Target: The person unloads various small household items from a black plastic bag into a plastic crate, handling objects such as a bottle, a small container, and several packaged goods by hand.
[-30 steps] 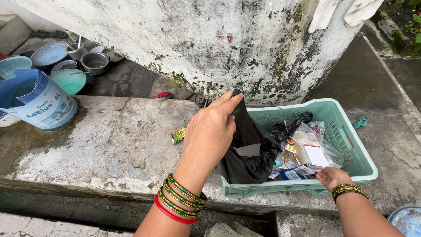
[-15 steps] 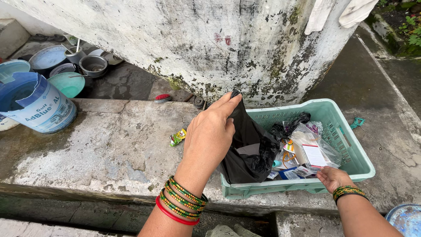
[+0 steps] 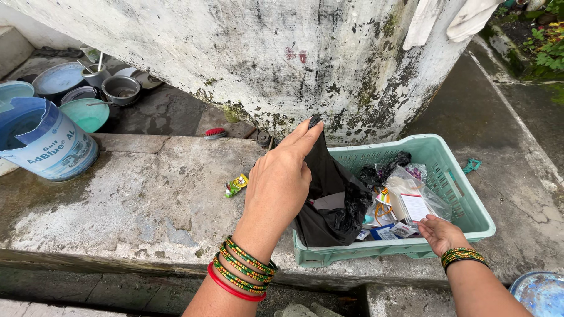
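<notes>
Fingers of the left hand pinch the mouth of a crumpled black plastic bag, held up over the near left corner of a pale green slatted plastic crate; the right hand, fingers loosely apart, touches clear packets inside. Sorting litter looks underway; next calls for gripping a packet.

Crumpled black plastic bag held upright by its top, lower end resting inside pale green slotted plastic crate, left end, beside clear packets.
</notes>
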